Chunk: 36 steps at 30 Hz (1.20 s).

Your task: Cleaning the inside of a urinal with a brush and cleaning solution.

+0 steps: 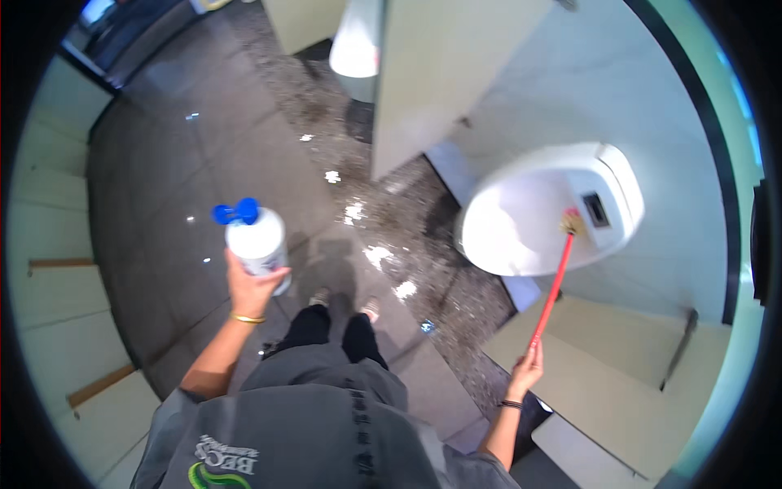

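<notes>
A white plastic bottle (254, 236) with a flipped-up blue cap (236, 212) stands upright in the grip of my left hand (251, 287), out over the floor. On the other side, my right hand (528, 367) is closed round the lower end of a long red-handled brush (555, 289). Its pale bristle head (572, 222), with a pinkish patch, is inside the white wall urinal (509, 220), by the dark panel on the urinal's inner back. Whether the bristles press on the surface, I cannot tell.
Cream partition panels (456, 81) flank the urinal, one beyond it and another (619, 350) nearer me. A second white urinal (357, 49) is farther off. Shiny dark stone flooring (366, 204) runs below them, beside grey tiles (187, 163). Pale doors (57, 301) line the left.
</notes>
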### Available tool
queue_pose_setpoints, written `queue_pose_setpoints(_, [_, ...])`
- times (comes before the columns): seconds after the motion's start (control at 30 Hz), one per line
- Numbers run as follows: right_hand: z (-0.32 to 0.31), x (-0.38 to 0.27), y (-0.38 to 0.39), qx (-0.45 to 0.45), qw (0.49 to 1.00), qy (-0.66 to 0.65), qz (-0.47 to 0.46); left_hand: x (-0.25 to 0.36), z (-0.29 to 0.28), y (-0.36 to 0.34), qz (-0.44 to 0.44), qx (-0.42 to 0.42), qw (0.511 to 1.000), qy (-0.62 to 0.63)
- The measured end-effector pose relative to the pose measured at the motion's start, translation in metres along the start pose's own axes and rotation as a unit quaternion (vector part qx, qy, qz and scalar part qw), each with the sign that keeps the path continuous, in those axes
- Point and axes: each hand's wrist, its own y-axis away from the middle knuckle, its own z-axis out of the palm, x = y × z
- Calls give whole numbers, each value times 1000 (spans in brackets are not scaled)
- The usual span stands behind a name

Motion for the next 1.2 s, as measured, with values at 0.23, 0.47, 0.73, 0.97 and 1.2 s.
queue_pose_setpoints(0.23, [57, -38, -16, -33, 999, -17, 31, -22, 11, -1, 10, -14, 999, -50])
queue_pose_setpoints(0.47, [1, 17, 14, -70, 966, 244, 47, -26, -2, 5, 28, -4, 999, -42])
queue_pose_setpoints(0.73, [103, -40, -11, -188, 788, 585, -38, -34, -10, 8, -5, -21, 999, -50])
queue_pose_setpoints(0.97, [61, -42, -42, -215, 758, 616, -20, -37, -11, 10, -2, 6, 999, -40])
queue_pose_setpoints(1.2, [82, -71, -27, -281, 723, 628, -58, -41, -12, 13, -67, -4, 998, -19])
